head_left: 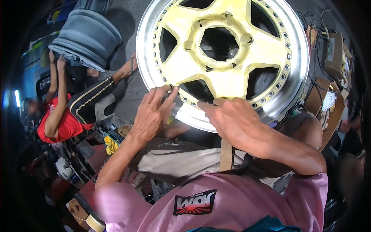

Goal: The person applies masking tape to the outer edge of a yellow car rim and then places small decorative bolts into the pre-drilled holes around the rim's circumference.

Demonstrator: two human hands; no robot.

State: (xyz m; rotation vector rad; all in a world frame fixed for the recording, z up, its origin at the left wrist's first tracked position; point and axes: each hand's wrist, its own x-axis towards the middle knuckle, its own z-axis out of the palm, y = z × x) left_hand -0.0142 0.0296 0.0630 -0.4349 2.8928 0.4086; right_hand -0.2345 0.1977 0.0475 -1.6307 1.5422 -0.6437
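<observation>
At the near edge of the masked wheel (222, 72): right hand (237, 120) curled by the lowest spoke (232, 88), the nearer to it; left hand (148, 116), fingers narrowed, at the bolt ring (185, 99). Holding anything: cannot tell. Wheel extends ahead of both; grey wheel (85, 35) beyond its left.

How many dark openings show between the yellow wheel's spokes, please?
5: top opening, upper right opening, left opening, lower middle opening, lower right opening; the picture crops the first.
</observation>
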